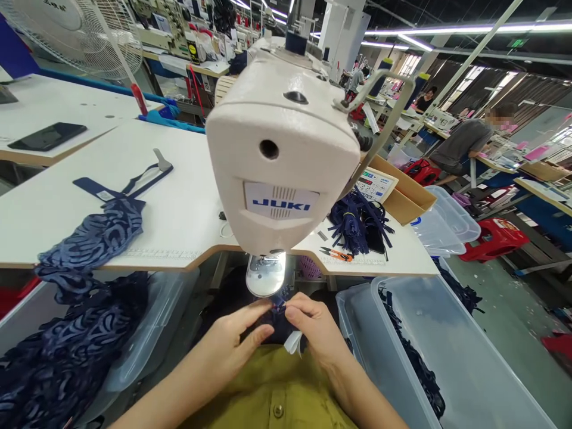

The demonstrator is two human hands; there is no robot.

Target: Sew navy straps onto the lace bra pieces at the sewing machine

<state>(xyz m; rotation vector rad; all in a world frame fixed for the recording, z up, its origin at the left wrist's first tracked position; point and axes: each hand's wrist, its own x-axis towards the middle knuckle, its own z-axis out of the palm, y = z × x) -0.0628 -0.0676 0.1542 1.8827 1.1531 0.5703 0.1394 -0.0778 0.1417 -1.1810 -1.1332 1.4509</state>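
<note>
My left hand (232, 342) and my right hand (315, 330) meet just below the white JUKI sewing machine head (279, 155). Both pinch a small piece of dark navy fabric (277, 313) between fingertips, right under the metal needle plate (266, 274). A white label (294, 342) hangs from the fabric by my right thumb. Most of the piece is hidden behind my fingers.
A navy lace pile (84, 286) spills from the table (179, 208) into a clear bin (152, 333) on my left. A clear bin (451, 357) with dark fabric stands right. Navy straps (357, 223) and orange snips (336, 254) lie beside the machine. A person (460, 146) works at the far right.
</note>
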